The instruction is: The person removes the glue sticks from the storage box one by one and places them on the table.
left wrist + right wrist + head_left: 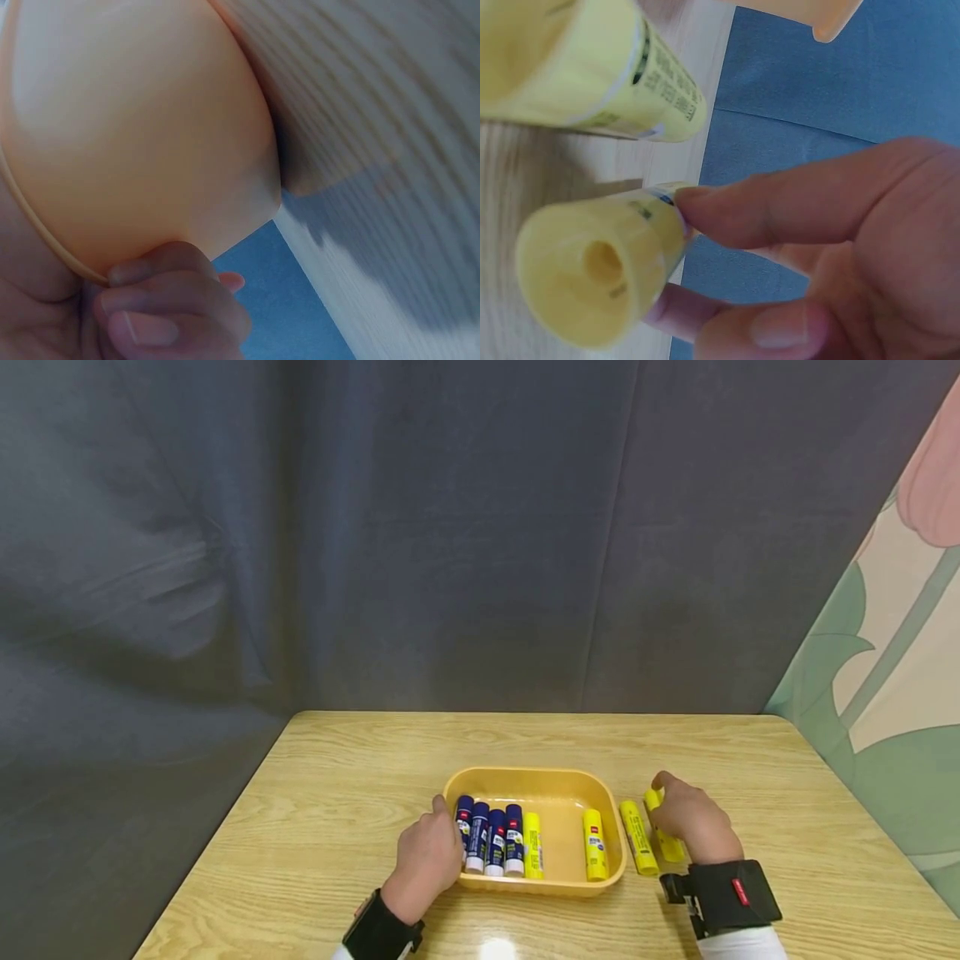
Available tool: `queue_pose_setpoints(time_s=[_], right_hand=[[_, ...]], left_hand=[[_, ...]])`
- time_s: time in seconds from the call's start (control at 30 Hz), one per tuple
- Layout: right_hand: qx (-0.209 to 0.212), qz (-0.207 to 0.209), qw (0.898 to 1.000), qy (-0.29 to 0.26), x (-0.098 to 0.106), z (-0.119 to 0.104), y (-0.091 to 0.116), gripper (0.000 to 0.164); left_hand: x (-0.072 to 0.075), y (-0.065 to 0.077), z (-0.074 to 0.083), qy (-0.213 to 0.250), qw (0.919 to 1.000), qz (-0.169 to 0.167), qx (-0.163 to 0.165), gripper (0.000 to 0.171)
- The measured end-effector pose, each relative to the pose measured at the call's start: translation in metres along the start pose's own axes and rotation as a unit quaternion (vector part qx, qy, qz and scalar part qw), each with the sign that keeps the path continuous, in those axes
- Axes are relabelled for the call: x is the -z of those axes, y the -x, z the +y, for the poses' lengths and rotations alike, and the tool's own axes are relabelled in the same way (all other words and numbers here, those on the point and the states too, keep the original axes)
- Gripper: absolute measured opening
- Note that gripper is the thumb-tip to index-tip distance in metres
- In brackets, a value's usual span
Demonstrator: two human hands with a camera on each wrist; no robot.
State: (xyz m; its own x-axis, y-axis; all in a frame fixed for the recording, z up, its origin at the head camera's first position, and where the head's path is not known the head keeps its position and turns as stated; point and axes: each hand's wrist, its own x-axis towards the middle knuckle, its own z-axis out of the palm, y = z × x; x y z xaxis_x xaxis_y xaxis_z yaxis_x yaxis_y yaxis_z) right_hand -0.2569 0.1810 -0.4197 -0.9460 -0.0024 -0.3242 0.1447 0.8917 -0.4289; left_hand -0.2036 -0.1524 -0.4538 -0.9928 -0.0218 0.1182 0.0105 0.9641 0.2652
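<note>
A yellow plastic tray (562, 888) holds several dark blue glue sticks (496, 843) with white ends, lined up on its left side. Beside them lies a yellow glue stick (533, 846), and a second yellow one (595, 845) lies near the right wall. My left hand (429, 852) grips the tray's left rim, fingers curled over the edge in the left wrist view. Right of the tray, my right hand (697, 820) pinches a yellow glue stick (641, 232) between thumb and fingers. Another yellow glue stick (639, 837) lies on the table between that hand and the tray.
The wood-grain table (337, 793) stretches out around the tray. A dark grey-blue curtain (480, 543) hangs behind and to the left. On the right is a wall (900, 693) with a floral pattern.
</note>
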Motion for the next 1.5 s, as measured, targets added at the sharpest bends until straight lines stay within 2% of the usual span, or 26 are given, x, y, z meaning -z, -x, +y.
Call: queue_pose_setpoints(time_s=[0.43,0.97,1.5], right_hand=[[-0.016,-0.014,1.0,-0.011,-0.005,0.0,-0.002,0.053],[-0.012,-0.028,0.999,-0.016,-0.007,-0.007,0.002,0.052],[-0.025,-0.034,0.999,-0.031,-0.003,-0.011,0.007,0.055]], left_hand=[[-0.001,0.0,-0.001,0.0,1.0,0.003,0.001,0.043],[-0.001,-0.001,-0.001,0.002,0.9999,0.011,-0.004,0.038],[0.0,0.0,-0.002,0.009,0.9999,0.011,-0.008,0.041]])
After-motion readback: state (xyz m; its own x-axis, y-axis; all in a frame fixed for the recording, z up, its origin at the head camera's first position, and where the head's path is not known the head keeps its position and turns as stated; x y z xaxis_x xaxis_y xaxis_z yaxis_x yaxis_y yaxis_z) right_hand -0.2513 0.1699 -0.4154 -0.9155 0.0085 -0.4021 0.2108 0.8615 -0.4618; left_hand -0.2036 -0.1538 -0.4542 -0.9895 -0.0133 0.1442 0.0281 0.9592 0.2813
